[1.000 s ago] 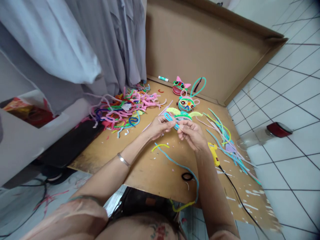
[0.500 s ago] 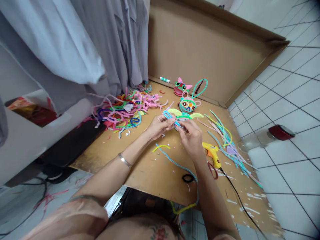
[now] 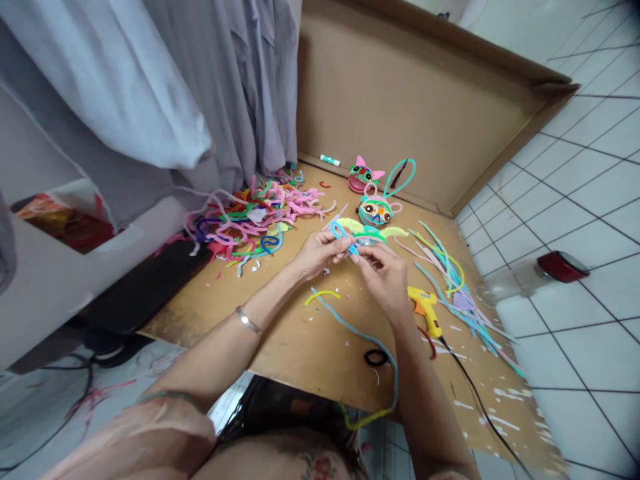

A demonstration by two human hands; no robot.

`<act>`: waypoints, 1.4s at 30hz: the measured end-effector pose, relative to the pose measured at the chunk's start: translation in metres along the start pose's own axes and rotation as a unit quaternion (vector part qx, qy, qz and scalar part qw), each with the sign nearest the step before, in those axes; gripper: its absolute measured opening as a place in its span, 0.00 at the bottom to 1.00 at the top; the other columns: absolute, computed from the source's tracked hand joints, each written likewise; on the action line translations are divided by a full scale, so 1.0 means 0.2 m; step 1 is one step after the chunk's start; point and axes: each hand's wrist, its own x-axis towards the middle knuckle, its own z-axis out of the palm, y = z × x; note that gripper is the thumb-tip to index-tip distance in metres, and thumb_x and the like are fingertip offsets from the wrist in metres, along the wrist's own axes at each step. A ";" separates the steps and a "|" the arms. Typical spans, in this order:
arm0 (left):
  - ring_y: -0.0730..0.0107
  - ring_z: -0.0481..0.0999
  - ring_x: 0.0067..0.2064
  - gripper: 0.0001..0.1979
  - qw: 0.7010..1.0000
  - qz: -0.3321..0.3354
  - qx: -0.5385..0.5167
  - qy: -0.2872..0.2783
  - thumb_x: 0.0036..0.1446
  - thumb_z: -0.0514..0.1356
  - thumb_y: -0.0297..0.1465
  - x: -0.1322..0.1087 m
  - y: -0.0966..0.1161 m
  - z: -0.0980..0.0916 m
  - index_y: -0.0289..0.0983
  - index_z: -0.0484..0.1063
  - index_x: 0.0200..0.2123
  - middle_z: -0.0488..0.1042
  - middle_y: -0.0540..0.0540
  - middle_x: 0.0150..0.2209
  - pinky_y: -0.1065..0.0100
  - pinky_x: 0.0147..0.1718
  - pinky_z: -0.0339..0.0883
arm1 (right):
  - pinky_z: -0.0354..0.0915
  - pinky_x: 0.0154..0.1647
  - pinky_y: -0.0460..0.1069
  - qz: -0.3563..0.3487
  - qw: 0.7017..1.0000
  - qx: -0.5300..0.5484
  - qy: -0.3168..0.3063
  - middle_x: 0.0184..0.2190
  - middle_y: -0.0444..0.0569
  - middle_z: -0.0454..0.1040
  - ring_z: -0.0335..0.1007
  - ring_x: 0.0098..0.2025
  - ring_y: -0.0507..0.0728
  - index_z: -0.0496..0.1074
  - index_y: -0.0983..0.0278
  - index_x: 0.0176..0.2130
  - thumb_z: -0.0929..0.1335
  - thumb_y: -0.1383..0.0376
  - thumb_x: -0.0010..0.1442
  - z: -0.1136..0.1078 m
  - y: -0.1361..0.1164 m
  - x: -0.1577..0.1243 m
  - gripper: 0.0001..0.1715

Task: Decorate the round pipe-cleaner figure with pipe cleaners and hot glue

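Note:
Between my two hands is a light-blue pipe cleaner (image 3: pixel 338 231) bent into a narrow loop. My left hand (image 3: pixel 323 252) pinches it at the base of the loop, which sticks up past the fingertips. Close beside, my right hand (image 3: pixel 381 267) is closed on the other end of the same pipe cleaner; its tip is partly hidden by the fingers. Just behind the hands lies a green piece with pale yellow leaf-like sides (image 3: pixel 395 232), partly covered by my fingers. Beyond it sits a round animal face (image 3: pixel 375 211) with pink ear loops.
Tangled pipe cleaners (image 3: pixel 260 223) lie at left, straighter ones (image 3: pixel 457 293) at right. A yellow glue gun (image 3: pixel 426 311) with a black cord rests by my right forearm. A black ring (image 3: pixel 376 357) and a long blue strand (image 3: pixel 355 328) are nearer. A cardboard wall (image 3: pixel 400 100) stands behind.
The blue loop has turned a little more upright in my fingers. My right hand has shifted very slightly to the right; the things on the table have not moved.

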 end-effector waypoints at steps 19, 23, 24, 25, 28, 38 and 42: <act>0.83 0.59 0.19 0.24 0.992 0.042 0.116 0.007 0.38 0.72 0.47 0.01 -0.03 -0.03 0.31 0.76 0.27 0.65 0.54 0.17 0.75 0.19 0.50 | 0.58 0.24 0.46 0.156 0.984 0.074 -0.045 0.18 0.43 0.69 0.62 0.21 0.50 0.73 0.64 0.26 0.66 0.56 0.54 0.00 0.01 0.01 0.15; 0.84 0.60 0.19 0.23 0.992 0.060 0.109 0.031 0.39 0.72 0.46 0.01 -0.05 -0.01 0.32 0.72 0.22 0.66 0.54 0.17 0.76 0.19 0.52 | 0.61 0.34 0.49 -0.005 0.989 -0.149 0.005 0.30 0.50 0.75 0.68 0.31 0.55 0.75 0.64 0.32 0.65 0.60 0.61 0.03 -0.01 -0.03 0.13; 0.84 0.60 0.19 0.23 0.992 0.061 0.105 0.036 0.39 0.73 0.46 0.01 -0.06 -0.01 0.32 0.71 0.21 0.66 0.54 0.17 0.76 0.19 0.52 | 0.60 0.35 0.49 -0.037 0.979 -0.201 0.012 0.32 0.51 0.76 0.68 0.32 0.55 0.76 0.64 0.34 0.64 0.61 0.63 0.04 -0.01 -0.04 0.13; 0.84 0.60 0.19 0.22 0.993 0.058 0.098 0.040 0.39 0.73 0.45 0.01 -0.06 0.00 0.32 0.71 0.21 0.65 0.54 0.17 0.76 0.19 0.52 | 0.60 0.35 0.50 -0.064 0.968 -0.242 0.017 0.33 0.52 0.75 0.68 0.33 0.56 0.75 0.63 0.35 0.63 0.63 0.64 0.05 0.00 -0.04 0.13; 0.84 0.60 0.19 0.21 0.997 0.036 0.053 0.050 0.37 0.74 0.42 0.01 -0.05 0.00 0.31 0.72 0.23 0.64 0.55 0.17 0.77 0.18 0.51 | 0.58 0.35 0.50 -0.123 0.945 -0.303 0.027 0.31 0.53 0.74 0.67 0.33 0.56 0.75 0.63 0.35 0.60 0.67 0.66 0.06 0.01 -0.05 0.16; 0.85 0.61 0.21 0.18 0.995 0.033 -0.021 0.089 0.37 0.74 0.38 0.04 -0.02 -0.05 0.30 0.77 0.28 0.70 0.52 0.22 0.79 0.19 0.55 | 0.59 0.35 0.49 -0.178 0.941 -0.285 0.049 0.29 0.50 0.72 0.66 0.34 0.57 0.74 0.62 0.31 0.60 0.69 0.66 -0.01 0.03 -0.03 0.16; 0.79 0.67 0.24 0.20 0.987 0.105 0.107 0.063 0.41 0.73 0.40 0.03 0.00 -0.06 0.32 0.80 0.35 0.75 0.49 0.25 0.75 0.24 0.62 | 0.58 0.36 0.49 -0.171 0.939 -0.294 0.053 0.30 0.50 0.72 0.66 0.34 0.56 0.74 0.62 0.32 0.61 0.67 0.66 -0.06 0.08 0.00 0.15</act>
